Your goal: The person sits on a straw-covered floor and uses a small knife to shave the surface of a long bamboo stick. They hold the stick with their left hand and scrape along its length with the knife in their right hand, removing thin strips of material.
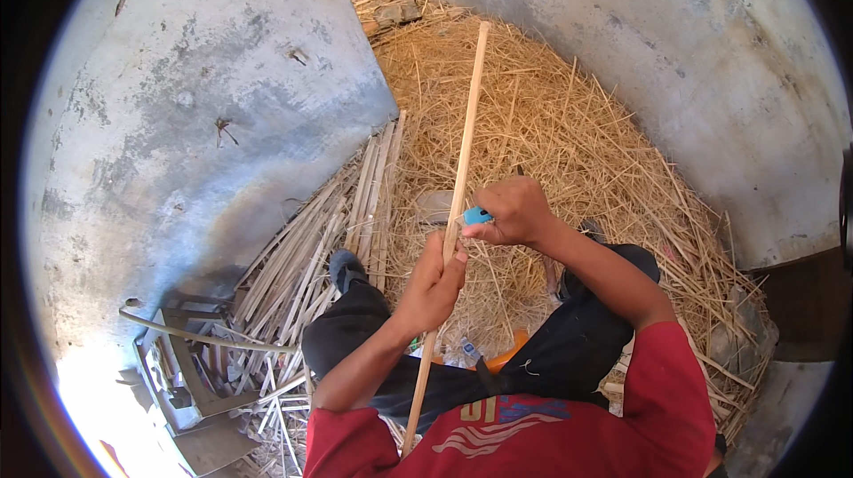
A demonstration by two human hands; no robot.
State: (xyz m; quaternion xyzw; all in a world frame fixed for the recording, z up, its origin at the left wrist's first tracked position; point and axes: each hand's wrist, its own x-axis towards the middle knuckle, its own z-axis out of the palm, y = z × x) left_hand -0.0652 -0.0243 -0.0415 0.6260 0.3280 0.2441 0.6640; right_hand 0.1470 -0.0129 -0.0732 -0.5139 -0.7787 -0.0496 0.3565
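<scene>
A long pale strip of split wood or bamboo (468,127) slants from my lap up to the far side, in front of my body. My left hand (433,281) is wrapped around it below its middle. Just to the right, my right hand (511,211) is closed in a fist beside the strip. A bright blue piece (477,215) shows between the fist and the strip, and a thin dark tip (520,171) sticks out above the knuckles. Most of what the right hand grips is hidden by its fingers.
Many cut strips (289,251) lie piled at my left. Shavings (533,114) cover the floor ahead and right, with a flat stone (435,206) among them. Grey walls (267,51) rise on both sides. A wooden frame (191,371) stands at lower left; something orange (508,351) lies between my legs.
</scene>
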